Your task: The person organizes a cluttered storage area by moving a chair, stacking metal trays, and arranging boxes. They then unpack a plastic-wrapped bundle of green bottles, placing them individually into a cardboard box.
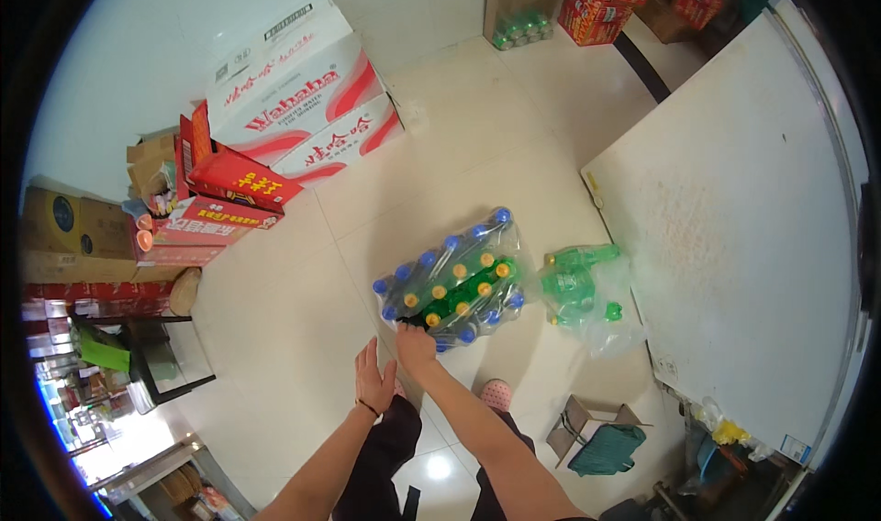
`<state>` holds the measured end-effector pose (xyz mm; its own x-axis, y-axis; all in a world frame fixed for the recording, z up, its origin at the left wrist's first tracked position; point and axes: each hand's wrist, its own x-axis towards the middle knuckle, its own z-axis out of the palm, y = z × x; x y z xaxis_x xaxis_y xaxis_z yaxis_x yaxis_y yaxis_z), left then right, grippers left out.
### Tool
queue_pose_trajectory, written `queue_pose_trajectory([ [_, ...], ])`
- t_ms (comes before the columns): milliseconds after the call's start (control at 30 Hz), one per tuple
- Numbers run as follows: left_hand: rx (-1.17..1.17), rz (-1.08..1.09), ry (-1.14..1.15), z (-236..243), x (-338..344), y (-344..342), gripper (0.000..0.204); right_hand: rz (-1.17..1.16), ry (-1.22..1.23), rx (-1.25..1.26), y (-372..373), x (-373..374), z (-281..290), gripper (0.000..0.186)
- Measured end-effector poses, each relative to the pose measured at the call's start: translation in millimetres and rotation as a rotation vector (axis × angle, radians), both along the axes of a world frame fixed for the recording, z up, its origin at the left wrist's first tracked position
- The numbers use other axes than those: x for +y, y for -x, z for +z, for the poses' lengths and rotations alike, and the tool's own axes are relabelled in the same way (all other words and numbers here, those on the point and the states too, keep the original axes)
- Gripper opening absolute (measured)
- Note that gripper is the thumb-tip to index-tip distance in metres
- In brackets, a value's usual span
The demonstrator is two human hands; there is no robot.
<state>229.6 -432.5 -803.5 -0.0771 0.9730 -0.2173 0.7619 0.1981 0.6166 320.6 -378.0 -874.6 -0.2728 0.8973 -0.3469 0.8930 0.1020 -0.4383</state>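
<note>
I have the clear film-wrapped pack of bottles with blue and orange caps (448,278) on the cream tiled floor (275,356), just ahead of the feet; green plastic shows through its middle, but glare on the film blurs the bottle walls and I can't count what sits beneath the caps; right hand (416,345) is at the pack's near-left edge, fingers curled; fingertips are hidden from me, so I can't tell whether they're clamped on film or just resting; a small black patch (413,320) sits right by those fingers, too dark to identify; left hand (372,381) is beside it, fingers extended and thumb apart, nothing in it, just off the pack; thin dark bracelet (368,409) on that wrist; one pink spotted clog (496,394) reads clearly, the other is mostly behind the left hand; thin clear plastic bag (619,333) right of the pack, green plastic bottles (571,289) inside, outlines partly lost in creases; big white metal chest freezer (725,209) beyond that, bent by my lens; crumpled dark green bag (607,449) covers part of an open brown cardboard box (571,422); far left washes out in backlight.
</note>
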Motion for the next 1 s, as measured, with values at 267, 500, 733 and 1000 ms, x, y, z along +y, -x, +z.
queue_pose_trajectory([
  [267, 0.189, -0.549, -0.192, -11.2, 45.3, -27.4, 0.051, -0.371, -0.373, 0.059, -130.2, 54.2, 29.2, 0.040],
  [500, 0.396, -0.701, -0.251, -46.8, 67.5, -61.2, 0.056, -0.921, 0.214, 0.649, -272.7, 106.5, -101.5, 0.070],
  [733, 0.335, -0.564, 0.078, -63.4, 80.8, -46.6, 0.045, -0.835, 0.533, 0.861, -274.1, 88.0, -147.2, 0.062],
  [1000, 0.120, -0.597, 0.073, -76.3, 88.2, -29.3, 0.031, -0.720, 0.414, 0.752, -265.5, 65.3, -134.2, 0.044],
])
